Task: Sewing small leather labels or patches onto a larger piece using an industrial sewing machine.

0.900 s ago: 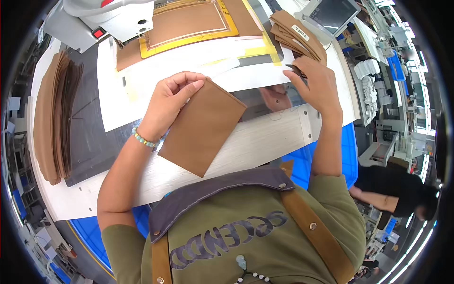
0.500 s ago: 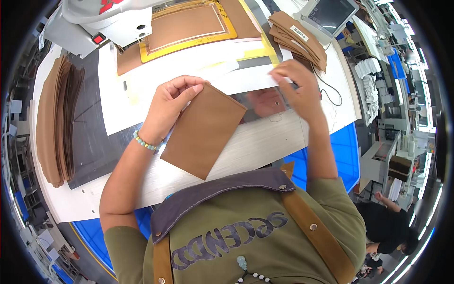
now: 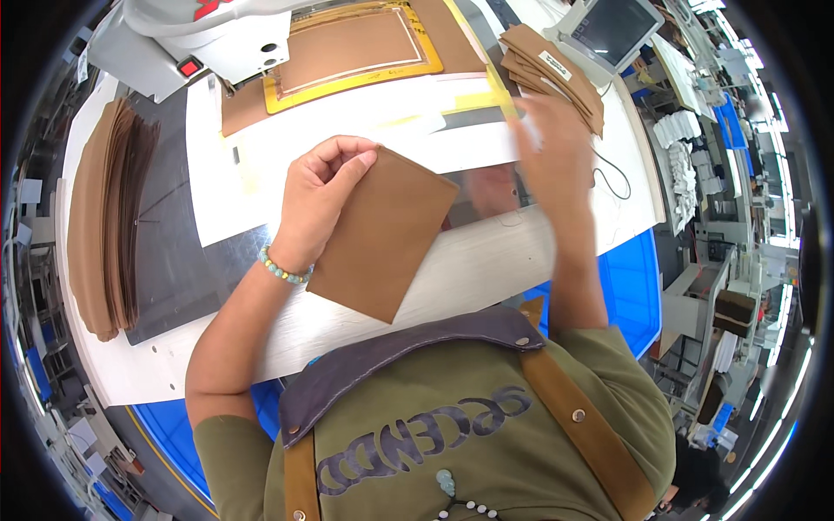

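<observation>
My left hand (image 3: 320, 193) pinches the top corner of a brown rectangular leather piece (image 3: 382, 233) and holds it above the white table (image 3: 486, 260). My right hand (image 3: 549, 143) is blurred by motion, raised over the table's right side, just below a small stack of brown pieces (image 3: 556, 65). I cannot see anything in its fingers. A bead bracelet (image 3: 282, 269) circles my left wrist.
A sewing machine head (image 3: 208, 39) stands at the back over a yellow-framed template holding a brown panel (image 3: 347, 48). A tall stack of brown pieces (image 3: 109, 226) lies at the left on a dark mat (image 3: 187, 269). A grey screen unit (image 3: 608, 30) sits back right.
My right hand has moved up and to the right, toward the small stack of brown pieces. My left hand keeps holding the brown piece in nearly the same place.
</observation>
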The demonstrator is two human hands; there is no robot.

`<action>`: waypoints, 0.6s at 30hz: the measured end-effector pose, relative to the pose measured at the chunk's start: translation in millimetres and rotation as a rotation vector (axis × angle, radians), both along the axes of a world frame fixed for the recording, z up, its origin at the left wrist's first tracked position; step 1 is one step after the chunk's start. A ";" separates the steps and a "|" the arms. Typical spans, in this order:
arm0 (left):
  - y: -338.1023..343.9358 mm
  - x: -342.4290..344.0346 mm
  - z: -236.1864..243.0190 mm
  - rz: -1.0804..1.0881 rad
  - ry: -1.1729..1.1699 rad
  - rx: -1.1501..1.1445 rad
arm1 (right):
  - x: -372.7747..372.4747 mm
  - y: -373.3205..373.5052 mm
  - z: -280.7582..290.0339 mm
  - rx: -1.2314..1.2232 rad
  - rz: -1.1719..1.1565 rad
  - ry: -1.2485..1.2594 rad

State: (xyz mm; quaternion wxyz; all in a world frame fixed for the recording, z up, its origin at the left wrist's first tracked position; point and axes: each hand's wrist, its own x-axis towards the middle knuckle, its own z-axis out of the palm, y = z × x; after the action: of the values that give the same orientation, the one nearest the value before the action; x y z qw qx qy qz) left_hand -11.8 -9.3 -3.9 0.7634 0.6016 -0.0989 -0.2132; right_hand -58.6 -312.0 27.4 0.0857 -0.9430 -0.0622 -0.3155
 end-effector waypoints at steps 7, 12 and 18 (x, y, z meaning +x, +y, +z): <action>-5.5 -4.5 -2.4 0.085 0.022 -0.180 | -51.0 -82.9 -13.1 -0.143 -0.431 0.444; -8.4 -5.7 -4.0 0.132 -0.035 -0.143 | -66.4 -96.3 -17.2 0.031 -0.451 0.400; -8.5 -4.2 -5.9 0.132 -0.086 -0.133 | -77.9 -107.8 -1.9 0.253 -0.457 0.539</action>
State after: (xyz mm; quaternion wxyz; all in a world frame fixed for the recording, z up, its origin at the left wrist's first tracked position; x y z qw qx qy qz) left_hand -16.0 -17.8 -9.8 0.8092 0.5634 -0.1055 -0.1294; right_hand -136.4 -419.9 25.6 0.1420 -0.9637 0.2142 -0.0719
